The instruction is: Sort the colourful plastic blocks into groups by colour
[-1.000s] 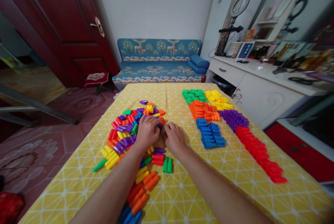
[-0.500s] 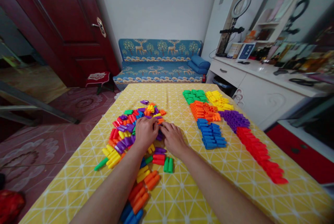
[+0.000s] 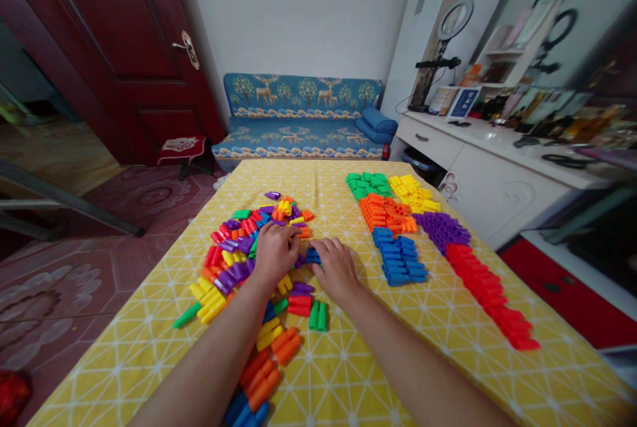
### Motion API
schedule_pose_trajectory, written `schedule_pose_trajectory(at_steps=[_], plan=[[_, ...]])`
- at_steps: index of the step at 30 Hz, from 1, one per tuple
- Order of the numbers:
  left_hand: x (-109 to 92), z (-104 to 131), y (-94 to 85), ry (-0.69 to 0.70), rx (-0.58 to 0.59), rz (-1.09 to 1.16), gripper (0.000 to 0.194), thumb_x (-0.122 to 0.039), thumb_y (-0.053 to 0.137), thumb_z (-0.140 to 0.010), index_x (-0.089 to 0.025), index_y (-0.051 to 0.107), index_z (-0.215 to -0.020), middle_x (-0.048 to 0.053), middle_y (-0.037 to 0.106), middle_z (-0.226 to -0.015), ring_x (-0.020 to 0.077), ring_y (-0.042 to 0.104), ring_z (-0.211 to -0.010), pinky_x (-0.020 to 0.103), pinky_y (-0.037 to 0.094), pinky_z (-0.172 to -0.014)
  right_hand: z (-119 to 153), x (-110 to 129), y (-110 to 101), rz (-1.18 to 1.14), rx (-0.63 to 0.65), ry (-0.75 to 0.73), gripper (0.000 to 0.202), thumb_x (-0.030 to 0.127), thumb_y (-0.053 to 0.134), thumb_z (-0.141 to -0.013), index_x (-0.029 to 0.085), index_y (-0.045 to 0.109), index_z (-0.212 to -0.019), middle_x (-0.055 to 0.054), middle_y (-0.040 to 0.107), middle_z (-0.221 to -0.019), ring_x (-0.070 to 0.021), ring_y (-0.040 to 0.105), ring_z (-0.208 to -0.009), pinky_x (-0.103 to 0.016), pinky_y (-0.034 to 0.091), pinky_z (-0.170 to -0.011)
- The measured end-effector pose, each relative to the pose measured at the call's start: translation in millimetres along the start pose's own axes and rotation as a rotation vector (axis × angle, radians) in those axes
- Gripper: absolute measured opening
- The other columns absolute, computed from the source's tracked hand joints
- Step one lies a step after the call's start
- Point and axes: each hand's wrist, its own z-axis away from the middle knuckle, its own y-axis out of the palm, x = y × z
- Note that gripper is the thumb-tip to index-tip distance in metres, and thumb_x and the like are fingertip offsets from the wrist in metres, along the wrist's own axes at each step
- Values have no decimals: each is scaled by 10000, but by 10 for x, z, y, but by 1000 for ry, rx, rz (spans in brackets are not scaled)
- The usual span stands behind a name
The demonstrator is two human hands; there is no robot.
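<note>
Toward the left half of the tabletop, short of its middle, a mixed heap of coloured plastic pieces is spread, and both hands are placed at its inner margin. The step in hand is judged to be the picking of blue pieces out of the heap's side. These lie just at the fingertips of the right hand, whose fingers are curved over them with the thumb held apart below; whether they are firmly gripped cannot be told. The left hand is laid over the heap with its fingers curled, and what is under them is hidden, so its hold cannot be told either.

Along the right edge, single-colour groups are arranged: green and yellow nearest the far right corner, then orange, purple and a blue group, with a red row stretched toward the near right corner.

By judgement, a close pinch on the blue pieces is called for, with the loose neighbours left undisturbed.

Compared with half a second earlier, when the fingertips were nearly met, a gap has been opened between the hands and the blue pieces have been exposed; the colour groups are unchanged.
</note>
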Motion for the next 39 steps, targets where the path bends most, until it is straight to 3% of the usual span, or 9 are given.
schedule_pose_trajectory(at_steps=[6, 14, 18, 22, 25, 28, 34, 39], plan=[[41, 3, 43, 2, -15, 30, 240, -198, 506, -848, -210, 742, -888, 39, 763, -861, 230, 673, -839, 403, 444, -903, 44, -8, -79, -25, -23, -78, 379, 269, 692, -809, 228, 605, -1176, -60, 651, -1164, -268, 509, -1077, -431, 407, -879], [65, -2, 52, 4, -9, 41, 252, -197, 492, -846, -216, 741, -883, 44, 760, -861, 229, 678, -852, 396, 453, -901, 90, -110, -267, -313, -207, -144, 304, 213, 698, -794, 234, 651, -1094, -55, 664, -1090, -217, 558, -1051, -381, 449, -915], [62, -8, 40, 3, 7, 40, 253, -204, 491, -841, -212, 741, -882, 48, 761, -869, 231, 680, -844, 406, 447, -906, 149, -433, -500, -536, -363, 18, 285, 251, 697, -777, 237, 664, -1060, -52, 669, -1079, -205, 605, -1010, -365, 481, -900], [50, -8, 34, -14, 15, 52, 251, -209, 498, -836, -213, 745, -882, 46, 762, -870, 236, 676, -865, 401, 449, -895, 220, -1003, -716, -824, -616, 352, 397, 392, 736, -723, 201, 659, -1062, -57, 693, -1021, -198, 641, -929, -360, 499, -863], [48, -1, 36, -21, 23, 48, 256, -213, 495, -839, -217, 746, -888, 45, 762, -880, 240, 673, -873, 407, 444, -897, 259, -1441, -760, -1047, -811, 571, 464, 452, 794, -628, 196, 671, -995, -30, 701, -959, -167, 647, -899, -321, 510, -840], [53, 4, 39, -29, 25, 42, 258, -219, 492, -844, -221, 746, -892, 45, 762, -890, 242, 670, -873, 409, 441, -900, 296, -1719, -719, -1238, -822, 710, 465, 431, 861, -520, 209, 674, -884, 14, 699, -861, -128, 657, -826, -258, 532, -760], [70, -4, 48, -26, 25, 44, 250, -225, 510, -836, -216, 751, -899, 46, 761, -865, 233, 671, -851, 388, 459, -873, 301, -1789, -640, -1416, -745, 758, 486, 391, 905, -442, 209, 650, -813, 33, 696, -758, -114, 662, -673, -247, 567, -651], [84, -5, 58, -29, 23, 43, 251, -226, 511, -834, -218, 754, -894, 45, 761, -868, 233, 671, -862, 386, 459, -883, 244, -1747, -630, -1410, -753, 708, 472, 383, 904, -455, 198, 646, -804, 45, 674, -749, -102, 649, -678, -272, 575, -707]])
